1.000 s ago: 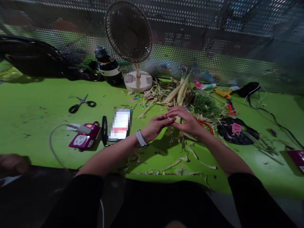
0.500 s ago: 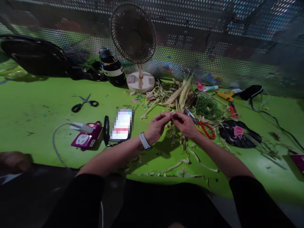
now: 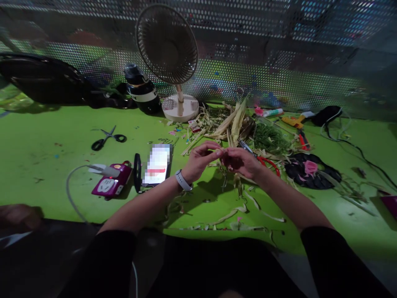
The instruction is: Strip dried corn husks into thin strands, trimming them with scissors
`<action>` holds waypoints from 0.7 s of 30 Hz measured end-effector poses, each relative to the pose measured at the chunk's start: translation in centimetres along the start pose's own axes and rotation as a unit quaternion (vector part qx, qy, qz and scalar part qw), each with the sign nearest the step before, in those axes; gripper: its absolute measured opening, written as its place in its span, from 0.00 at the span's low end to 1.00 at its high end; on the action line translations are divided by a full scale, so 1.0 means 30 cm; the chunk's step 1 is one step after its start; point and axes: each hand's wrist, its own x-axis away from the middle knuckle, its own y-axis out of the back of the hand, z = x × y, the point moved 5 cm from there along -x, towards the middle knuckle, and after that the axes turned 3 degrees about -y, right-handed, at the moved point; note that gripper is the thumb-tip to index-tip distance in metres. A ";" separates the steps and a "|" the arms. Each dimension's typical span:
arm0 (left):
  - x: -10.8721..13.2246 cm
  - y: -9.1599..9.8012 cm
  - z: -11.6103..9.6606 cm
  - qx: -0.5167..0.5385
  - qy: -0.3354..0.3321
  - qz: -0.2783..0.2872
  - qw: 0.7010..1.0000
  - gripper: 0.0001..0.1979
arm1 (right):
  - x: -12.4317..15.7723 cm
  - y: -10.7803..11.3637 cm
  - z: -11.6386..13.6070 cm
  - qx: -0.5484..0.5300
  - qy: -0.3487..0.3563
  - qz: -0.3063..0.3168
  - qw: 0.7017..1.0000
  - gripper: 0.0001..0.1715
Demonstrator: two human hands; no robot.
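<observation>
My left hand [image 3: 201, 159] and my right hand [image 3: 240, 160] meet fingertip to fingertip above the green table [image 3: 198, 211]. Both are closed in a pinch around something small, mostly hidden by the fingers and too small to name. Pale dry strips [image 3: 225, 213] lie on the table below. Just beyond the hands is a heap of dried corn husks [image 3: 237, 124], with a bundle of green fibres [image 3: 269, 136] beside it. Red-handled pliers or cutters [image 3: 269, 163] lie partly behind my right hand. A lit phone [image 3: 158, 164] rests left of my left hand.
A fan [image 3: 180, 108] and a dark bottle [image 3: 142, 93] stand at the back. Scissors [image 3: 108, 138] and a purple power socket [image 3: 113, 181] lie left. At right are a glue gun [image 3: 293, 121] and a black dish [image 3: 296, 176] with a pink flower [image 3: 311, 167]. Another person's hand [image 3: 20, 216] shows at far left.
My right hand has turned and its fingers have opened out slightly, while the fingertips of both hands stay together. The whole view has shifted a little.
</observation>
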 end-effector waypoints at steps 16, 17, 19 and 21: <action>-0.003 -0.002 0.010 0.021 0.077 0.017 0.997 0.11 | 0.009 -0.011 0.020 0.082 0.076 -0.044 0.993 0.18; -0.006 -0.001 -0.004 0.002 0.061 0.033 0.998 0.11 | 0.013 -0.013 0.024 0.070 0.064 -0.039 0.995 0.18; -0.012 0.000 -0.041 -0.063 0.005 0.055 0.996 0.10 | 0.019 -0.017 0.031 0.055 0.044 -0.030 0.997 0.15; -0.014 -0.002 -0.075 -0.142 -0.053 0.062 0.987 0.08 | 0.022 -0.019 0.032 0.051 0.034 -0.025 0.998 0.12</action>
